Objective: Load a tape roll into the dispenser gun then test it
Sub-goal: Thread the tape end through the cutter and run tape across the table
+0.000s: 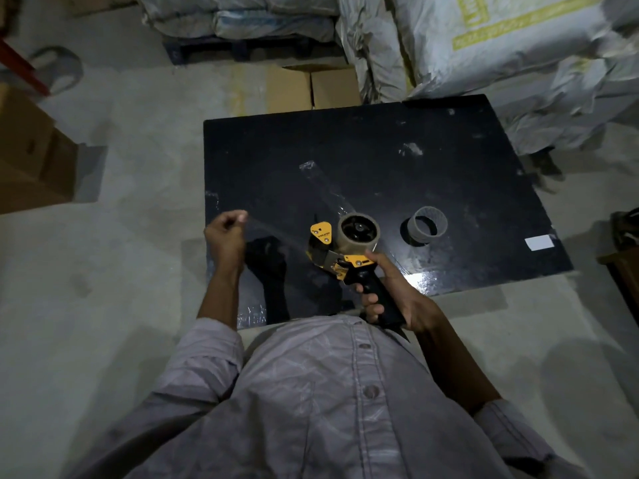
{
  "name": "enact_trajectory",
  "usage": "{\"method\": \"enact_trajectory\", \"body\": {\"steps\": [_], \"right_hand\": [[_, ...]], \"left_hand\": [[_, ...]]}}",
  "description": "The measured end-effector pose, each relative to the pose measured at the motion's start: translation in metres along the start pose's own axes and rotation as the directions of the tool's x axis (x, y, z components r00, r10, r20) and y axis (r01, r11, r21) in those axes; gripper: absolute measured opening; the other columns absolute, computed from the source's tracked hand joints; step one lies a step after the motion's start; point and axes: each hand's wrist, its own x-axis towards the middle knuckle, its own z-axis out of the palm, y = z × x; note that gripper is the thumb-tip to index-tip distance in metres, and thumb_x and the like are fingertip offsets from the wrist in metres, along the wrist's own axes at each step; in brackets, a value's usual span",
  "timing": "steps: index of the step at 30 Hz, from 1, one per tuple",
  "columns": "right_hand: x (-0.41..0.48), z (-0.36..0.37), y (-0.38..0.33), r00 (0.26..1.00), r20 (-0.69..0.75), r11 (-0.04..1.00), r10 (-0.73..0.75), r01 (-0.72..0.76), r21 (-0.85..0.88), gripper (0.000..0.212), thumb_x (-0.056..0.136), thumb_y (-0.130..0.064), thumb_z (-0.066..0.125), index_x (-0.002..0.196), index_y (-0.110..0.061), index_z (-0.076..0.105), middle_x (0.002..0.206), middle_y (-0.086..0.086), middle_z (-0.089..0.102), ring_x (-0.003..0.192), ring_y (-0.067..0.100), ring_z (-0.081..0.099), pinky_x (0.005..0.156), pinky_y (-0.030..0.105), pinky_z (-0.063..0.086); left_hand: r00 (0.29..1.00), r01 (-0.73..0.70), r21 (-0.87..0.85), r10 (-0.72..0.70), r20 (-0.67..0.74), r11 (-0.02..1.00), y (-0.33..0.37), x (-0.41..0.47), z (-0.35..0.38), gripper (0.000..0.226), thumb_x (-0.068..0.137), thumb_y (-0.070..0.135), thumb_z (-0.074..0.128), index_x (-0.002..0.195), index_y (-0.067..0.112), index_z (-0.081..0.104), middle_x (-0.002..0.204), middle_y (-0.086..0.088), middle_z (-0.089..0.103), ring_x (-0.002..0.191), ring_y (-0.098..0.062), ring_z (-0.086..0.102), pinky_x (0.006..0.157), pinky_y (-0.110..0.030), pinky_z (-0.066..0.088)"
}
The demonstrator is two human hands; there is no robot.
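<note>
My right hand (387, 292) grips the black handle of a yellow and black tape dispenser gun (340, 257), held over the near edge of a black table (432, 160). A brownish tape roll (359, 233) sits on the gun's hub. A strip of clear tape (276, 233) stretches from the gun's front out to the left. My left hand (226, 236) pinches the free end of that strip between its fingertips. An empty cardboard tape core (426, 224) stands on the table to the right of the gun.
An older clear tape strip (321, 183) is stuck on the table behind the gun, and a white label (537, 243) lies near its right edge. Cardboard boxes (311, 86) and wrapped sacks (484, 46) stand beyond the table. Another box (31, 157) sits at the left on the concrete floor.
</note>
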Motion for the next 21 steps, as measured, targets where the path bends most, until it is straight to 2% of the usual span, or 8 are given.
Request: {"method": "enact_trajectory", "body": {"steps": [2, 4, 9, 11, 13, 14, 17, 21], "right_hand": [[-0.005, -0.003, 0.008, 1.0, -0.004, 1.0, 0.001, -0.001, 0.019, 0.065, 0.108, -0.069, 0.05, 0.086, -0.01, 0.064, 0.06, -0.002, 0.052, 0.038, 0.009, 0.043, 0.04, 0.021, 0.029], [-0.007, -0.004, 0.012, 1.0, -0.003, 1.0, -0.002, 0.002, 0.007, 0.065, 0.109, -0.068, 0.05, 0.085, -0.01, 0.066, 0.062, -0.001, 0.051, 0.039, 0.01, 0.041, 0.04, 0.022, 0.028], [-0.014, -0.018, 0.009, 0.998, -0.06, 0.999, -0.007, 0.009, 0.034, 0.068, 0.106, -0.072, 0.053, 0.084, -0.009, 0.062, 0.06, -0.001, 0.05, 0.039, 0.011, 0.041, 0.05, 0.025, 0.019], [-0.015, -0.023, 0.004, 0.994, -0.103, 0.999, -0.031, 0.032, 0.011, 0.068, 0.103, -0.074, 0.055, 0.083, -0.01, 0.061, 0.06, -0.001, 0.049, 0.04, 0.012, 0.04, 0.052, 0.027, 0.019], [-0.016, -0.028, 0.001, 0.99, -0.136, 0.998, -0.049, 0.045, -0.031, 0.069, 0.099, -0.078, 0.058, 0.081, -0.011, 0.059, 0.061, 0.0, 0.042, 0.041, 0.014, 0.035, 0.049, 0.027, 0.021], [-0.018, -0.031, 0.0, 0.988, -0.145, 0.997, -0.059, 0.052, -0.053, 0.07, 0.097, -0.08, 0.058, 0.081, -0.012, 0.058, 0.062, 0.001, 0.039, 0.042, 0.015, 0.034, 0.049, 0.028, 0.022], [-0.023, -0.036, -0.002, 0.984, -0.151, 0.992, -0.099, 0.085, -0.096, 0.072, 0.098, -0.082, 0.058, 0.082, -0.012, 0.058, 0.064, 0.002, 0.037, 0.044, 0.017, 0.034, 0.052, 0.032, 0.022], [-0.025, -0.034, -0.001, 0.966, -0.156, 0.971, -0.208, 0.185, -0.151, 0.066, 0.105, -0.075, 0.056, 0.091, -0.011, 0.063, 0.07, 0.002, 0.052, 0.05, 0.016, 0.04, 0.049, 0.03, 0.03]], "left_hand": [[0.999, -0.032, 0.019, 0.031, 0.033, 0.999, 0.004, 0.009, -0.001, 0.011, 0.099, 0.002, 0.078, 0.107, 0.005, 0.084, 0.092, -0.002, 0.079, 0.085, -0.008, 0.072, 0.089, -0.031, 0.06], [0.988, -0.084, 0.064, 0.075, 0.133, 0.994, 0.008, 0.011, 0.002, 0.012, 0.098, 0.002, 0.078, 0.107, 0.009, 0.084, 0.1, -0.007, 0.082, 0.092, -0.013, 0.075, 0.093, -0.033, 0.062], [0.935, -0.155, 0.128, 0.104, 0.338, 0.98, 0.015, 0.027, -0.008, 0.02, 0.095, 0.005, 0.084, 0.1, 0.024, 0.088, 0.106, -0.011, 0.085, 0.094, -0.014, 0.079, 0.094, -0.036, 0.064], [0.899, -0.163, 0.145, 0.087, 0.429, 0.976, 0.022, 0.031, -0.011, 0.018, 0.097, 0.009, 0.084, 0.099, 0.028, 0.088, 0.104, -0.011, 0.085, 0.084, -0.01, 0.079, 0.078, -0.028, 0.064], [0.863, -0.147, 0.173, 0.041, 0.503, 0.974, 0.031, 0.033, -0.009, 0.008, 0.101, 0.013, 0.081, 0.103, 0.017, 0.088, 0.099, -0.017, 0.085, 0.054, -0.007, 0.066, 0.052, -0.023, 0.054], [0.852, -0.12, 0.178, 0.009, 0.523, 0.977, 0.034, 0.034, -0.008, 0.008, 0.101, 0.013, 0.08, 0.106, 0.011, 0.087, 0.097, -0.019, 0.085, 0.044, -0.009, 0.056, 0.046, -0.023, 0.052], [0.832, -0.016, 0.16, -0.076, 0.55, 0.987, 0.039, 0.036, -0.003, 0.012, 0.101, 0.006, 0.077, 0.111, 0.002, 0.083, 0.103, -0.02, 0.085, 0.036, -0.012, 0.043, 0.049, -0.028, 0.06], [0.806, 0.115, 0.153, -0.182, 0.563, 0.981, 0.044, 0.033, 0.002, 0.011, 0.107, 0.008, 0.071, 0.109, 0.004, 0.082, 0.115, -0.019, 0.084, 0.042, -0.012, 0.047, 0.062, -0.036, 0.07]]}}
